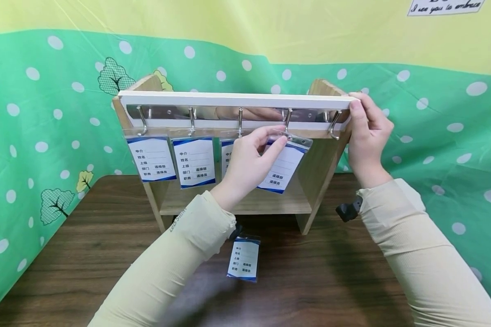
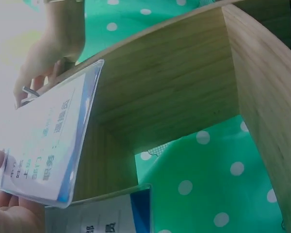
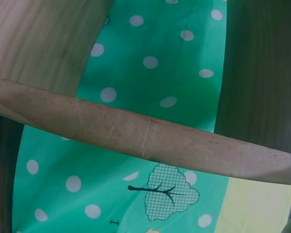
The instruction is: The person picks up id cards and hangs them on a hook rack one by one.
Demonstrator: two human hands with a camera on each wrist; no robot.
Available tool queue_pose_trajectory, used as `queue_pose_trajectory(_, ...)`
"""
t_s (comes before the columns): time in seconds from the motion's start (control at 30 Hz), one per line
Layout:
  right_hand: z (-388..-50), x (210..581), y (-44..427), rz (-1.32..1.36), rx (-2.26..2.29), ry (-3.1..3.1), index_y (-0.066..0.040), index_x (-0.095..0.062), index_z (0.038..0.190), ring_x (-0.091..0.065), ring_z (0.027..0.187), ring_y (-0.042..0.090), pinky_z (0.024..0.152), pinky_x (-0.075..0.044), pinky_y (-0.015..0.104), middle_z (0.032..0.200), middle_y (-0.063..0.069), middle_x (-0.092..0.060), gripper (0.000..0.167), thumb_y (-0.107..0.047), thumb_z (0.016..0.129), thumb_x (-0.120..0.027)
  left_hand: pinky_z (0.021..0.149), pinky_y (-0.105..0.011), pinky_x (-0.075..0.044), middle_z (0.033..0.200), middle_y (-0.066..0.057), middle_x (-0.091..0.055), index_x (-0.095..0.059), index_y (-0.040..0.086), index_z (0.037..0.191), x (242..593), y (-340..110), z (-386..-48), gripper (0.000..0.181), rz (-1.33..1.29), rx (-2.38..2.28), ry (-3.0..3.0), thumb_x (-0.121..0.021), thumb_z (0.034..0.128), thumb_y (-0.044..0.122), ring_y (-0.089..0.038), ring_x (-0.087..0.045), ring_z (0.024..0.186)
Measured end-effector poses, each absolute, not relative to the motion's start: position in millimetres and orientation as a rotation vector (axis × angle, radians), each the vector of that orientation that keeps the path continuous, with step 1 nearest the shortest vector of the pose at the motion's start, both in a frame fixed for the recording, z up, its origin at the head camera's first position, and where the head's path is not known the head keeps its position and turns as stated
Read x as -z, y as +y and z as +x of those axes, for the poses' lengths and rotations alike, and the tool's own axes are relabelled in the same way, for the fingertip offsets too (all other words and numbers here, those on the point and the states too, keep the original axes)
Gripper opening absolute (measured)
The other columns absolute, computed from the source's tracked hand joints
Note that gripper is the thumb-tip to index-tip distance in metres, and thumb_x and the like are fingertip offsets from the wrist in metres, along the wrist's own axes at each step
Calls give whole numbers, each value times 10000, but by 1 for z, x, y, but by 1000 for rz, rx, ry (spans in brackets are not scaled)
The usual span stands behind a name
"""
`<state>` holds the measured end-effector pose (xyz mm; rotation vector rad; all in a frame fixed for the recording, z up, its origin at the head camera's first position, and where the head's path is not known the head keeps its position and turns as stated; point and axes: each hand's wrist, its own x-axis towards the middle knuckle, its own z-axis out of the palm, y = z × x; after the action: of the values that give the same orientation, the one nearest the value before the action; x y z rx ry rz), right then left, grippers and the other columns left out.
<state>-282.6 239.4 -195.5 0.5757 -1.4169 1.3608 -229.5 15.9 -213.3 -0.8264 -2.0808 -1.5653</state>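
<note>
A clear badge holder (image 1: 285, 168) with a white and blue card tilts at the fourth hook (image 1: 288, 119) of the hook rack (image 1: 229, 99). My left hand (image 1: 247, 156) pinches its top edge between thumb and fingers; whether the hook passes through the slot cannot be told. In the left wrist view that badge holder (image 2: 43, 145) hangs in front of the wooden frame. With my right hand (image 1: 370, 134) I grip the right end of the rack's white bar, thumb in front. Like badges (image 1: 152, 159) hang at the first three hooks, the third partly hidden behind my left hand.
Another badge (image 1: 244, 259) lies on the dark wooden table (image 1: 311, 281) in front of the rack. The fifth hook (image 1: 334, 125) carries nothing. Wooden side panels (image 1: 325, 177) and a lower shelf (image 1: 270, 208) support the bar. A green dotted cloth (image 1: 454, 181) surrounds the table.
</note>
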Motion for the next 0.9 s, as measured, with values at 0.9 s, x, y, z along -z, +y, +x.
queue_pose_trajectory(0.9,-287,196,244,569,-1344,-1442,-38,-771,1001,-587,807,102,737,-428,211,899,-51,-737,216,-98,931,-575,626,-190,-520,1053,-100,-758,-687,25,1127,224,23,-240,216,-882,1457,-1936,-568,1007,160,-117,-693,772)
